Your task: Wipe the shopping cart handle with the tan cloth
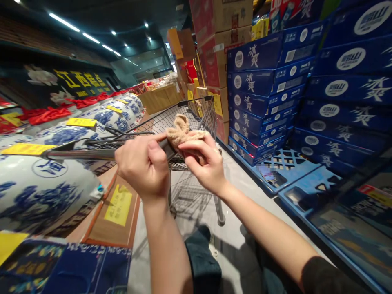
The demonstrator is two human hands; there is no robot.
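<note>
A wire shopping cart (196,116) stands in front of me in a shop aisle. My left hand (143,163) is closed around the cart's metal push handle (79,154). My right hand (203,161) pinches a tan cloth (180,128) and presses it against the handle's right end. The cloth bunches up above my fingers. The basket of the cart looks bare.
Large blue-and-white ceramic jars (45,179) with yellow labels line the left side. Stacked blue cartons (260,90) on blue pallets (281,163) fill the right. Brown boxes (223,41) rise behind them. Grey floor (245,183) runs ahead between the two sides.
</note>
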